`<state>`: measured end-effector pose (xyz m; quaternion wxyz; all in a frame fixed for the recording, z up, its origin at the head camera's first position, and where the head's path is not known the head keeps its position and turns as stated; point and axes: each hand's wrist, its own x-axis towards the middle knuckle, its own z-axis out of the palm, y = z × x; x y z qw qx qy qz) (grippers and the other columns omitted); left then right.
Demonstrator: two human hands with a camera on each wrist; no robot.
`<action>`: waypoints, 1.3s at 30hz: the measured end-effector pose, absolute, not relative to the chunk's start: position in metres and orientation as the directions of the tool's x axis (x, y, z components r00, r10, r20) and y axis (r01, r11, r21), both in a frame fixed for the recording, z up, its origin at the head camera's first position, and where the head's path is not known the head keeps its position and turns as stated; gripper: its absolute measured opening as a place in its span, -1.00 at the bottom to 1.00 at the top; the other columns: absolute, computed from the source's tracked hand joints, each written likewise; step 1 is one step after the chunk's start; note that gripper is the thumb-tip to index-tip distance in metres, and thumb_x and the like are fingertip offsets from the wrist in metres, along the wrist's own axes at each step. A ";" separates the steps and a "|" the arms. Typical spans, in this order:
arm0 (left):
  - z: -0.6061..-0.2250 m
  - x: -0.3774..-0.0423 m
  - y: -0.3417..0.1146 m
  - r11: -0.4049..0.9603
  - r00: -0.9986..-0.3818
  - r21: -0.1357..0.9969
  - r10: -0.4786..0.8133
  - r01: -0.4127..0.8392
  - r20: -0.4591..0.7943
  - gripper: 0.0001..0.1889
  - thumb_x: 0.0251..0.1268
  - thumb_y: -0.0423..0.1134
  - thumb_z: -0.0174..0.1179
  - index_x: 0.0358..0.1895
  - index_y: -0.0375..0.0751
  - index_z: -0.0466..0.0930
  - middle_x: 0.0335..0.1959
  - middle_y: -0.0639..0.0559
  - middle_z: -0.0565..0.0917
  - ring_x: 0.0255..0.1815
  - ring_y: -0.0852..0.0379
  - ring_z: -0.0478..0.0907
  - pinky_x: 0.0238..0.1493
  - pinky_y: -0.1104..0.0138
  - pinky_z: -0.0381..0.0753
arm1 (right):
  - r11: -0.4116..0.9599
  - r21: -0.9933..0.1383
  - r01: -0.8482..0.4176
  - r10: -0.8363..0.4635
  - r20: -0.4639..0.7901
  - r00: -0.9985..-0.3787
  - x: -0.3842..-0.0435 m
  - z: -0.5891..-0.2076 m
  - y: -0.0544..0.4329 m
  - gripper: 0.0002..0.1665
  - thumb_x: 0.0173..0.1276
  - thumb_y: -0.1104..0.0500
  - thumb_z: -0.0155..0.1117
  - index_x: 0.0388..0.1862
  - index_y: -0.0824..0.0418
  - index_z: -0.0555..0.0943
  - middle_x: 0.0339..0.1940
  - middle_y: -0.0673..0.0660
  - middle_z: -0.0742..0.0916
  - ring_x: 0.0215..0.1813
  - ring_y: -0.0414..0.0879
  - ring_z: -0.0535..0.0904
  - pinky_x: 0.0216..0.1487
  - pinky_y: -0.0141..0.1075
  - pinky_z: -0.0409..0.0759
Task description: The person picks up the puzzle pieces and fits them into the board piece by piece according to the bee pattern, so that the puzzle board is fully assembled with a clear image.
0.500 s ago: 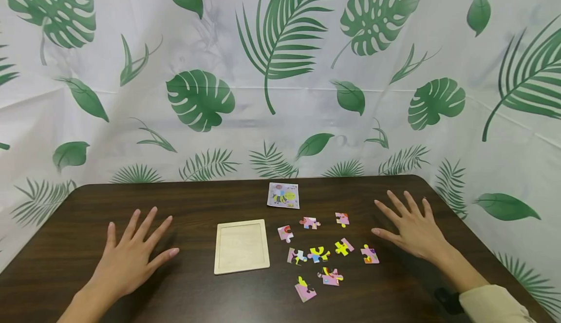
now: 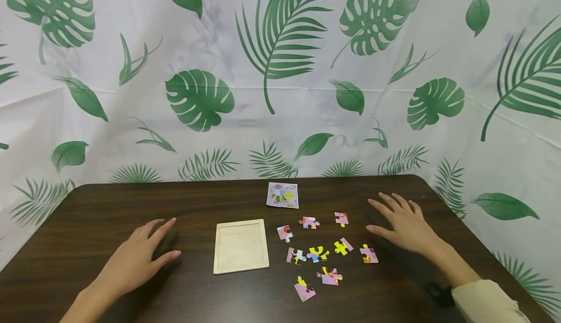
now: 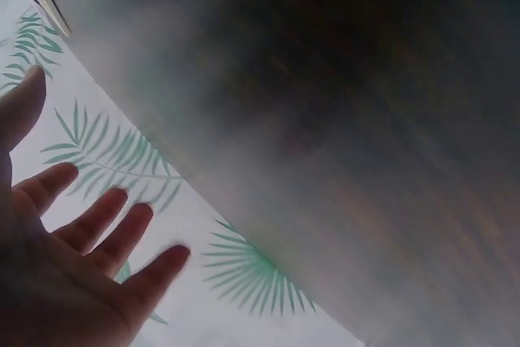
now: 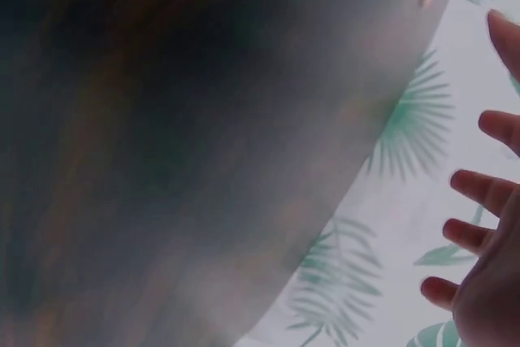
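My left hand is left of a square wooden puzzle tray, apart from it, with relaxed fingers and nothing held. In the left wrist view the fingers of this left hand are spread. Over on the right, my right hand holds nothing, its fingers loosely extended. Nearest to it lie a pink jigsaw piece and another pink piece. Several more pieces, among them a yellow one and a pink corner piece, are scattered between tray and right hand. The right wrist view shows the right hand with fingers apart.
A small picture card with a bee on it lies towards the back of the dark wooden table. Behind the table hangs a white cloth printed with green leaves. A dark object is beside the right sleeve.
Both hands have shifted slightly. The left hand has turned and its fingers have drawn closer together; the right hand has moved a little to the left. The pieces and tray stay put.
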<state>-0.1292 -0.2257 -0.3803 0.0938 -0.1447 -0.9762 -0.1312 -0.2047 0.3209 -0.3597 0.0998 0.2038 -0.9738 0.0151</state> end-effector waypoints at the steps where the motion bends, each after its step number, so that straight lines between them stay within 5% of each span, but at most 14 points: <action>1: -0.380 -0.130 -0.223 0.915 -0.943 0.261 0.257 0.308 0.212 -0.27 0.11 0.10 0.21 0.26 -0.27 0.29 0.10 -0.34 0.37 0.07 -0.36 0.33 -0.10 -0.17 0.36 | 0.913 -0.015 -0.409 -0.398 0.199 -0.896 -0.205 -0.359 0.317 -0.16 0.18 -0.32 0.13 0.31 0.14 0.31 0.29 0.33 0.33 0.28 0.33 0.10 0.08 0.33 -0.03; 8: -0.374 -0.137 -0.204 0.836 -0.948 0.446 0.275 0.319 0.162 -0.38 0.15 0.01 0.22 0.19 -0.31 0.36 -0.02 -0.21 0.46 -0.02 -0.21 0.43 -0.16 -0.05 0.46 | 0.832 -0.242 -0.499 -0.479 0.140 -0.867 -0.213 -0.353 0.288 -0.25 0.14 -0.14 0.29 0.22 0.22 0.39 0.12 0.28 0.48 0.17 0.24 0.26 0.03 0.28 0.16; 17: -0.373 -0.152 -0.175 0.749 -0.931 0.565 0.350 0.346 0.107 -0.51 0.15 -0.14 0.24 0.11 -0.32 0.42 -0.13 -0.07 0.50 -0.13 -0.07 0.49 -0.20 0.09 0.49 | 0.644 -0.579 -0.500 -0.618 -0.009 -0.786 -0.223 -0.345 0.239 -0.43 0.23 -0.06 0.24 0.08 0.29 0.48 0.02 0.17 0.58 0.08 0.10 0.43 0.06 0.06 0.37; 26: -0.378 -0.167 -0.164 0.750 -0.922 0.552 0.372 0.365 0.106 -0.58 0.08 -0.23 0.30 0.00 -0.35 0.48 -0.25 -0.02 0.51 -0.17 -0.03 0.49 -0.16 0.10 0.46 | 0.586 -0.609 -0.535 -0.688 -0.025 -0.725 -0.229 -0.353 0.192 -0.61 0.23 0.08 0.28 -0.03 0.26 0.56 -0.12 0.10 0.64 -0.05 -0.01 0.52 0.00 -0.10 0.47; 39: -0.383 -0.179 -0.165 0.721 -0.925 0.602 0.370 0.344 0.085 -0.60 0.11 -0.27 0.27 -0.01 -0.40 0.48 -0.30 -0.01 0.46 -0.26 0.04 0.43 -0.23 0.15 0.43 | 0.613 -0.488 -0.622 -0.734 -0.060 -0.676 -0.239 -0.368 0.156 -0.67 0.16 0.21 0.33 -0.08 0.28 0.58 -0.15 0.10 0.61 -0.10 -0.05 0.50 -0.04 -0.21 0.46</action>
